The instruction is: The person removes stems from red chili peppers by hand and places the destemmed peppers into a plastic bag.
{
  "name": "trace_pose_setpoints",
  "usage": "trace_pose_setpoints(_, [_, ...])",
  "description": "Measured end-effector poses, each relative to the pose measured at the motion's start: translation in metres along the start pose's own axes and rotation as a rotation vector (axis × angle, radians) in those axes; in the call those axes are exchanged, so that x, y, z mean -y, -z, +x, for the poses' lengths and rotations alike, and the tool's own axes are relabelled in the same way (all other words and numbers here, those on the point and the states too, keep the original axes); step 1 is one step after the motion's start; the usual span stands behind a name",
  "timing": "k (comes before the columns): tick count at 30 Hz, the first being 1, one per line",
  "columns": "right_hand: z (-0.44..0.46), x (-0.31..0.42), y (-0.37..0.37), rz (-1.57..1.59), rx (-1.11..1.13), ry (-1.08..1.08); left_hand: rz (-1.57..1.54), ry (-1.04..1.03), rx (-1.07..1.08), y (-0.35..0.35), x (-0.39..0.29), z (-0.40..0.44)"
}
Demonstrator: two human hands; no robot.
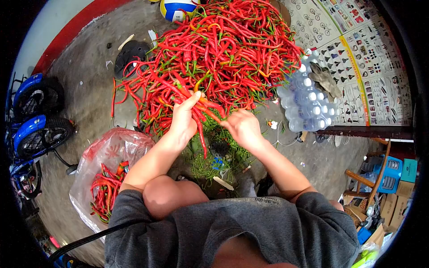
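My left hand [184, 119] is wrapped round a small bunch of red chili peppers [199, 134], which stick out on both sides of it. Close by on the right, my right hand [242, 128] has its fingers pinched at the end of one of these peppers. Beyond both hands spreads a large heap of red chili peppers [223, 49] with green stems. Below them, between my forearms, lies a pile of green stems [210, 156]. At the left, an open plastic bag [89, 167] holds more red peppers [106, 190].
A wrapped pack of water bottles [308, 105] with gloves [325, 80] on it stands right of the heap. A ball [176, 8] lies at the top. Blue-framed wheels [40, 134] are at the left; a wooden chair [373, 183] and boxes [393, 210] at the right.
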State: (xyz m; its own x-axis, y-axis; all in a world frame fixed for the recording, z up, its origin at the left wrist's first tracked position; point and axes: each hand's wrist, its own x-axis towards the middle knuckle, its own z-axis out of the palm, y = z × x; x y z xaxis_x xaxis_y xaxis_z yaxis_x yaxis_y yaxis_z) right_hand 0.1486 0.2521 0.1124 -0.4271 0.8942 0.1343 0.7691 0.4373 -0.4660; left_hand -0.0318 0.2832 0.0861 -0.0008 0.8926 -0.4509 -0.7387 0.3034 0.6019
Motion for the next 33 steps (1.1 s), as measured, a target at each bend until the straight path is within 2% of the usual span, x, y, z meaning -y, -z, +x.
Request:
trace_pose_setpoints(1, [0.002, 0.001, 0.001, -0.094, -0.043, 0.259, -0.001, 0.024, -0.009, 0.001, -0.001, 0.0])
trace_pose_setpoints(2, [0.002, 0.002, 0.004, -0.099, 0.028, 0.37, -0.001, 0.049, -0.017, 0.002, -0.001, 0.0])
trace_pose_setpoints(3, [0.005, 0.007, 0.009, -0.099, 0.028, 0.37, -0.002, 0.049, -0.017, 0.004, -0.002, 0.0])
trace_pose_setpoints(5, [0.012, 0.017, 0.018, 0.049, 0.2, 0.656, 0.095, 0.19, 0.026, 0.007, -0.002, -0.001])
trace_pose_setpoints(6, [0.017, 0.026, 0.026, 0.016, 0.258, 0.814, 0.16, 0.188, 0.009, 0.007, -0.001, 0.001])
trace_pose_setpoints(7, [0.017, 0.038, 0.027, -0.048, 0.367, 0.867, 0.159, 0.188, 0.009, 0.007, -0.001, 0.001])
trace_pose_setpoints(9, [0.022, 0.043, 0.032, -0.035, 0.426, 0.923, 0.174, 0.244, 0.035, 0.009, -0.003, 0.002])
trace_pose_setpoints(11, [0.037, 0.02, 0.038, -0.035, 0.336, 0.766, 0.095, 0.215, 0.046, 0.014, -0.008, 0.008])
trace_pose_setpoints(12, [0.051, 0.014, 0.053, -0.239, 0.399, 0.596, 0.094, 0.193, 0.027, 0.018, -0.012, 0.011])
trace_pose_setpoints(14, [0.072, -0.03, 0.05, -0.341, 0.212, 0.347, 0.07, 0.184, 0.014, 0.015, -0.017, 0.007])
trace_pose_setpoints(15, [0.088, -0.045, 0.042, -0.161, 0.19, -0.157, 0.069, 0.182, 0.016, 0.012, -0.016, 0.004])
trace_pose_setpoints(16, [0.101, -0.055, 0.037, -0.001, 0.052, -0.262, 0.076, 0.172, 0.046, 0.008, -0.015, 0.002])
trace_pose_setpoints(17, [0.12, -0.074, 0.024, 0.282, 0.092, -0.511, 0.084, 0.165, 0.074, 0.005, -0.013, -0.001])
trace_pose_setpoints(19, [0.135, -0.065, 0.018, 0.471, 0.075, -0.609, 0.123, 0.167, 0.086, 0.004, -0.013, -0.002])
trace_pose_setpoints(20, [0.135, -0.063, 0.017, 0.473, 0.074, -0.608, 0.094, 0.179, 0.141, 0.007, -0.012, -0.001])
trace_pose_setpoints(22, [0.129, -0.056, 0.016, 0.795, -0.013, -0.643, 0.096, 0.187, 0.23, 0.014, -0.011, 0.002])
trace_pose_setpoints(25, [0.089, -0.032, 0.025, 0.733, -0.078, -0.591, 0.132, 0.235, 0.188, 0.004, -0.018, -0.005])
trace_pose_setpoints(27, [0.054, -0.016, 0.022, 0.306, -0.113, -0.344, 0.085, 0.254, 0.253, -0.008, -0.02, -0.01])
trace_pose_setpoints(29, [0.029, 0.016, 0.03, 0.207, -0.039, -0.295, 0.041, 0.272, 0.318, -0.014, -0.018, -0.009])
trace_pose_setpoints(31, [0.014, 0.024, 0.023, 0.062, -0.062, -0.103, -0.037, 0.31, 0.371, -0.016, -0.013, -0.005])
trace_pose_setpoints(33, [0.005, 0.028, 0.021, -0.056, 0.058, 0.011, -0.021, 0.299, 0.38, -0.018, -0.011, -0.004])
